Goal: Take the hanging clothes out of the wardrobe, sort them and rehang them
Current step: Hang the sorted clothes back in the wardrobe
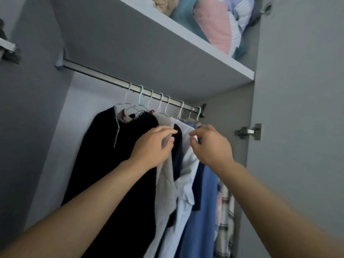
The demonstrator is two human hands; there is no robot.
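Clothes (119, 164) on rail, hands (151, 146) covering collars, hems cut off

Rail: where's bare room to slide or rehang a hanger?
The rail is bare from its left bracket to the first white hanger. From there to the right bracket, hangers crowd together, and both hands are in the garments below.

Above my head a grey shelf (186, 45) carries folded bedding, a pink and white quilt (216, 25) on the right beside a teal bundle (184, 15) and beige cloth (163, 4), and a metal door hinge (248, 131) sits far right, lower down.
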